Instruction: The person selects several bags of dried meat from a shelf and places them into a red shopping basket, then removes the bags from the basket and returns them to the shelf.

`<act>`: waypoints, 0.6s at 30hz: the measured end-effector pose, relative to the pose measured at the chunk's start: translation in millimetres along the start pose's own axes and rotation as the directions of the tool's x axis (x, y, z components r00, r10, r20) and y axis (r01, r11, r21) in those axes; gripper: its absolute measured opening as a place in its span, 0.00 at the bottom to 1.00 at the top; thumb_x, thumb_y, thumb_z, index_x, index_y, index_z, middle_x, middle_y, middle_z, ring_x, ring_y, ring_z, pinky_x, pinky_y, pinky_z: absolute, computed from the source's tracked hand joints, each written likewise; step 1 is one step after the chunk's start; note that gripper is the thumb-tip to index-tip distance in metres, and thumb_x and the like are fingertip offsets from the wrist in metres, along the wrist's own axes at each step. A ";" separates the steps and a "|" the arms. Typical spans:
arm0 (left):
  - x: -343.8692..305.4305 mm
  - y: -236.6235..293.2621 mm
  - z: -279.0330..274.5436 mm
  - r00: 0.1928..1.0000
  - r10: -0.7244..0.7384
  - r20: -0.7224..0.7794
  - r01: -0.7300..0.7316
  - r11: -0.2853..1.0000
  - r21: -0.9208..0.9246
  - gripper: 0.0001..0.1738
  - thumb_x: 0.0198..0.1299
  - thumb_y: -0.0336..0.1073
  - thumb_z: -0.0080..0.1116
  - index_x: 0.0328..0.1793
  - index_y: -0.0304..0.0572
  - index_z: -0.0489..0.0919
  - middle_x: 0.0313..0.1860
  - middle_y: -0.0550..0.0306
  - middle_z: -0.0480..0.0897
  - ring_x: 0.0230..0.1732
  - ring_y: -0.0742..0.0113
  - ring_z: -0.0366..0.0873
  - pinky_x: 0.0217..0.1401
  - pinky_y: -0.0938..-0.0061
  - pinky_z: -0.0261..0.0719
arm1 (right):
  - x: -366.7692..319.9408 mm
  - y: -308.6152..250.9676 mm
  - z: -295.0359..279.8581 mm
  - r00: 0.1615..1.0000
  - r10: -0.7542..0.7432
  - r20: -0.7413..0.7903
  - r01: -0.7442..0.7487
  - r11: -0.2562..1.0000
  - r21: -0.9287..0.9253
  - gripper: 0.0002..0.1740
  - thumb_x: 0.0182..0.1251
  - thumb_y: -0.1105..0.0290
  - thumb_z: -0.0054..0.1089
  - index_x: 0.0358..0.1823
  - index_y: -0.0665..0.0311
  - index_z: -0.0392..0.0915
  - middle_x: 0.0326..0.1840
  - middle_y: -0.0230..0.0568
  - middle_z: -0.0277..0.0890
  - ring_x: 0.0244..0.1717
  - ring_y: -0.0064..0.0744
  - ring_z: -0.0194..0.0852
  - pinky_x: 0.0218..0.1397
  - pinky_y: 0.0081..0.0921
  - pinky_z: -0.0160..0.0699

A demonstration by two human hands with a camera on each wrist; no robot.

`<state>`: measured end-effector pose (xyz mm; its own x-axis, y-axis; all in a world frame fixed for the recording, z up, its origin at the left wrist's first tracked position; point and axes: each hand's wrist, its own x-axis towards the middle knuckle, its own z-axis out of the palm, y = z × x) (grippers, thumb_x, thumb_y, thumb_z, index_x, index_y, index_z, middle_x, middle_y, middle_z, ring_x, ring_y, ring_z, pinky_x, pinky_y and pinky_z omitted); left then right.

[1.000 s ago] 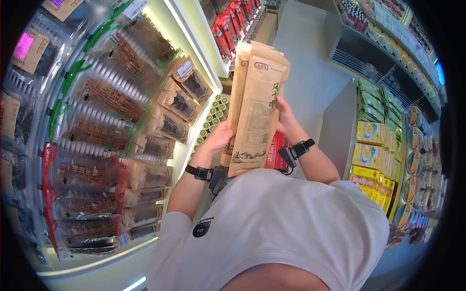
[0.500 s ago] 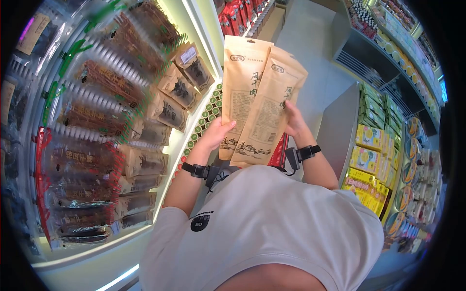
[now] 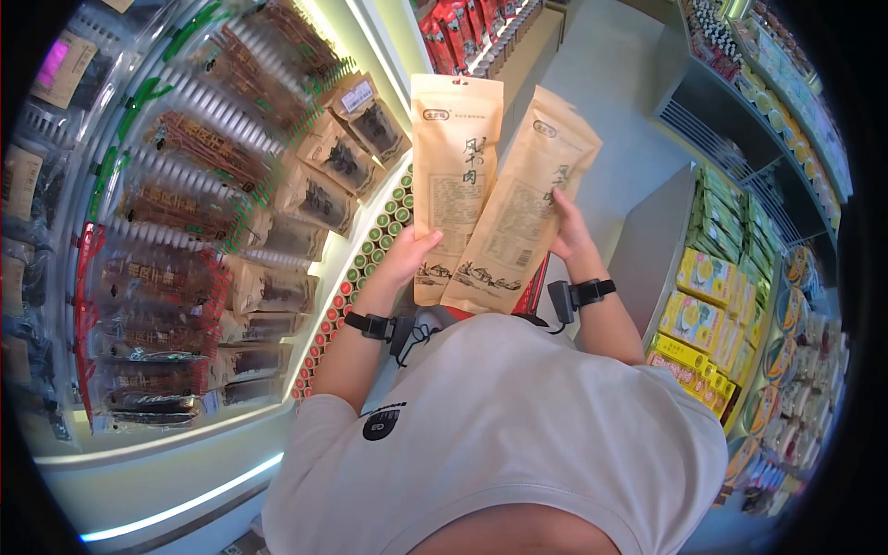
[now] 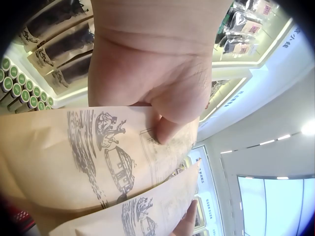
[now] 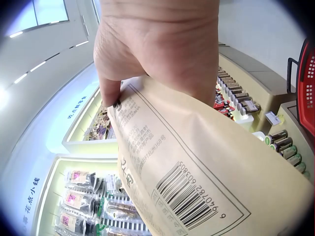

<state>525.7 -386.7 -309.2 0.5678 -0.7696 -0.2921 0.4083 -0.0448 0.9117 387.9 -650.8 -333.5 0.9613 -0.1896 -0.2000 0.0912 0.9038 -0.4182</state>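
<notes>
Two long tan paper pouches with dark printing stand side by side in front of the shirt in the head view. My left hand [image 3: 407, 255] grips the left pouch [image 3: 455, 139] by its lower left edge, thumb on the printed side. The right pouch [image 3: 529, 199] leans to the right, its lower part overlapping the left one; my right hand [image 3: 571, 229] holds it by the right edge. A barcode on the right pouch [image 5: 197, 167] shows in the right wrist view. The fingers behind both pouches are hidden.
On the left, a lit shelf [image 3: 148, 449] holds rows of packaged dried snacks. Lidded cylinders [image 3: 370, 250] line its edge. At the right stands a display with yellow boxes [image 3: 694, 314] and green packs [image 3: 726, 217]. A red basket [image 5: 306, 83] shows beside the right hand.
The two pouches, earlier stacked almost in line, have spread apart into a V. My left hand moved left with its pouch, my right hand rightward with the other.
</notes>
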 end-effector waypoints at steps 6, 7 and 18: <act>-3.5 -9.9 12.0 0.994 -0.010 -0.107 0.018 0.997 0.079 0.16 0.66 0.30 0.49 0.58 0.30 0.72 0.53 0.49 0.79 0.52 0.64 0.78 0.55 0.69 0.77 | -6.0 -30.4 -17.8 0.999 0.009 0.031 -0.008 1.000 -0.028 0.27 0.69 0.58 0.51 0.64 0.65 0.65 0.61 0.47 0.71 0.60 0.42 0.71 0.63 0.42 0.71; -4.2 -12.4 14.8 0.984 -0.057 -0.166 0.079 0.989 0.125 0.16 0.66 0.30 0.49 0.57 0.30 0.72 0.52 0.49 0.79 0.51 0.64 0.79 0.54 0.69 0.77 | -6.9 -37.9 -22.4 0.998 -0.038 0.057 0.041 0.998 -0.056 0.26 0.69 0.58 0.52 0.63 0.65 0.65 0.60 0.46 0.72 0.60 0.41 0.71 0.63 0.41 0.71; 64.2 -145.8 7.4 0.816 -0.460 -0.350 0.530 0.837 0.135 0.17 0.66 0.30 0.44 0.58 0.33 0.74 0.45 0.44 0.81 0.42 0.55 0.82 0.41 0.61 0.81 | -59.3 -81.1 -99.3 0.941 -0.241 -0.238 0.206 0.965 -0.162 0.24 0.67 0.62 0.55 0.61 0.67 0.67 0.58 0.42 0.73 0.58 0.37 0.72 0.62 0.36 0.70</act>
<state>497.3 -434.3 -458.7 0.5259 -0.3846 -0.7586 0.5462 -0.5310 0.6478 297.7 -751.0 -375.7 0.8207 -0.4874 -0.2981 0.2442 0.7710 -0.5882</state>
